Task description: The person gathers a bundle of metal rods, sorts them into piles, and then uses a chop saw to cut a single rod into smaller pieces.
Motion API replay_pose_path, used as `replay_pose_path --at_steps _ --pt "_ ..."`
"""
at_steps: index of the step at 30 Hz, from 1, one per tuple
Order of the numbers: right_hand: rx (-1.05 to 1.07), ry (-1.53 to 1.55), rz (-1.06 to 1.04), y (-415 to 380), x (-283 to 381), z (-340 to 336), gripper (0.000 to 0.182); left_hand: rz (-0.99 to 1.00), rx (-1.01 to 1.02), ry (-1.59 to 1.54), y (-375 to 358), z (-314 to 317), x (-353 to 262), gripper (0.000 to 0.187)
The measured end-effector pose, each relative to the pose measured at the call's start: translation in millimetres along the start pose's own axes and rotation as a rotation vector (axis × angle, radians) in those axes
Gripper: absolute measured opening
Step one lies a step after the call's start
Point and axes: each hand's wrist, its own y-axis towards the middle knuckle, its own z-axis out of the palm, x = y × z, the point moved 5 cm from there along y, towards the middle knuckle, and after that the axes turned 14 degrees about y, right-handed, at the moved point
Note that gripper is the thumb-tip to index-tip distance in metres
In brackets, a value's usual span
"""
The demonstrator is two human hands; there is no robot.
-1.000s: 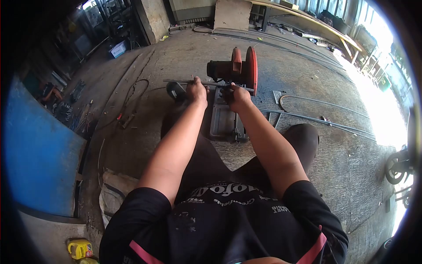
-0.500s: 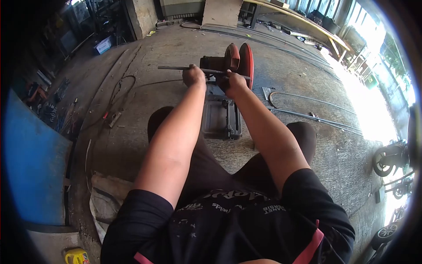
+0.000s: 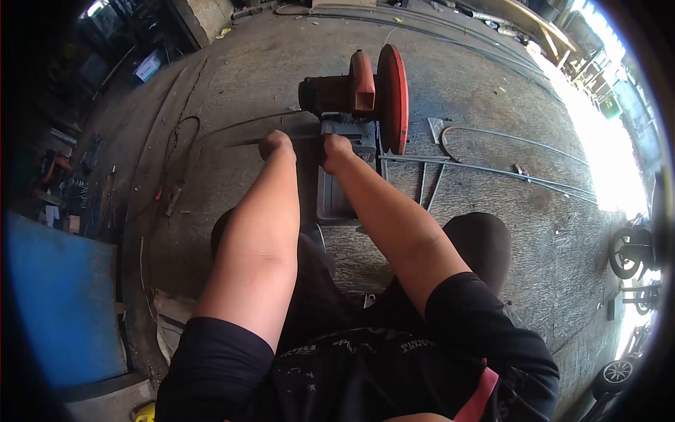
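Hands grip one thin steel rod [image 3: 242, 143] lying left-right across the chop saw [image 3: 355, 95] base: left hand [image 3: 275, 144] clenched on it, right hand [image 3: 336, 149] clenched nearer the raised blade.

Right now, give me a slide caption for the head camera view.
Seated on a concrete floor, both hands, left hand and right hand, hold a metal rod at a red chop saw.

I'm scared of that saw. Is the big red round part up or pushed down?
Up. The red saw guard stands raised above the grey base. Both hands, left hand and right hand, are low at the base.
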Motion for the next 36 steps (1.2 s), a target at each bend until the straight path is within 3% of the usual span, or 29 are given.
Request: replay_pose_path --at_steps 2,5,6,8,9,10,12,15,17,18,19,21,23,27,29,32,33,34,36 --pt "0.125 -0.117 -0.037 1.3 -12.4 12.8 0.053 -0.043 0.0 0.024 14.9 31.7 21.9 0.033" --pt "0.073 -0.037 -0.033 9.7 -44.9 41.7 0.06 -0.067 0.035 0.045 36.8 76.4 53.1 0.033" --pt "0.059 0.036 -0.015 15.4 -55.8 53.3 0.057 0.037 0.08 0.31 72.7 110.6 76.8 0.032" --pt "0.048 0.295 0.099 28.9 -77.2 73.1 0.051 -0.264 0.067 0.151 47.0 107.9 77.8 0.029" --pt "0.054 0.528 0.232 34.8 -89.0 81.7 0.049 -0.275 0.061 0.166 70.3 127.1 94.5 0.029" --pt "0.037 0.792 0.375 38.2 -100.9 90.7 0.046 -0.046 0.13 0.566 99.7 154.3 103.8 0.029" --pt "-0.03 1.283 0.618 42.6 -117.0 103.0 0.041 0.186 0.214 0.976 113.7 181.1 101.3 0.029" --pt "-0.106 1.731 0.803 44.5 -131.4 115.2 0.034 0.052 0.242 0.761 122.1 201.0 108.3 0.031" --pt "-0.115 1.906 0.886 43.1 -137.4 118.3 0.029 -0.205 0.23 -0.052 124.7 211.6 119.1 0.037" --pt "-0.109 1.959 0.92 41.5 -139.3 119.0 0.027 -0.216 0.238 -0.041 125.6 218.5 124.6 0.037" --pt "-0.098 1.984 0.944 39.6 -140.7 118.3 0.025 -0.053 0.292 0.282 127.1 225.6 123.3 0.034" --pt "-0.074 1.923 0.943 37.8 -145.7 119.6 0.022 0.109 0.349 0.591 111.6 222.3 109.5 0.035" --pt "-0.016 1.743 0.846 38.4 -151.1 118.6 0.024 0.477 0.426 1.148 87.1 219.1 87.4 0.032" --pt "0.094 1.454 0.764 41.6 -152.4 130.0 0.023 0.61 0.484 1.117 85.8 242.4 92.0 0.027" --pt "0.153 1.282 0.797 43.9 -151.3 138.1 0.024 -0.319 0.445 0.001 81.1 245.1 114.2 0.02" --pt "0.263 0.847 0.669 48.0 -160.2 135.9 0.025 -0.404 0.395 -0.155 79.4 241.7 118.7 0.016" --pt "0.322 0.522 0.533 50.6 -164.3 133.3 0.026 -0.403 0.39 -0.155 80.8 239.2 119.2 0.016" --pt "0.324 0.524 0.531 48.3 -169.6 134.6 0.026 -0.402 0.402 -0.119 81.6 237.1 120.2 0.016" --pt "0.284 0.053 -0.049 51.6 -162.3 131.2 0.029 -0.399 0.418 -0.086 89.2 243.2 126.0 0.016"
